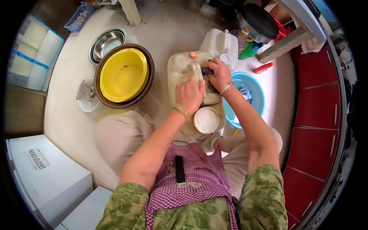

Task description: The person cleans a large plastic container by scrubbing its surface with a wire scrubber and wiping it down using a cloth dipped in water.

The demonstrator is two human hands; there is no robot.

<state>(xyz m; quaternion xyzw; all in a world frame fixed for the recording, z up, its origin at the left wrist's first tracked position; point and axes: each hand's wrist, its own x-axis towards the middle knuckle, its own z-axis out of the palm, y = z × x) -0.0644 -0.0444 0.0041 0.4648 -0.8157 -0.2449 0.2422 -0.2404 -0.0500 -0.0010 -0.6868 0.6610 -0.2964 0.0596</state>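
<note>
We're apparently scouring the jug (178, 76): our right hand (220, 73) pinches the dark scrubber (207, 71), our left hand (188, 94) beside it clasps the handle (196, 70) and should brace firmly.

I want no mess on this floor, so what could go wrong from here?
The right forearm passes over the blue basin in this view, so it could knock the rim. The dark speckled pad might slip from the right hand. If pushed, the beige jerrycan may bump the white jerrycan close behind it.
</note>
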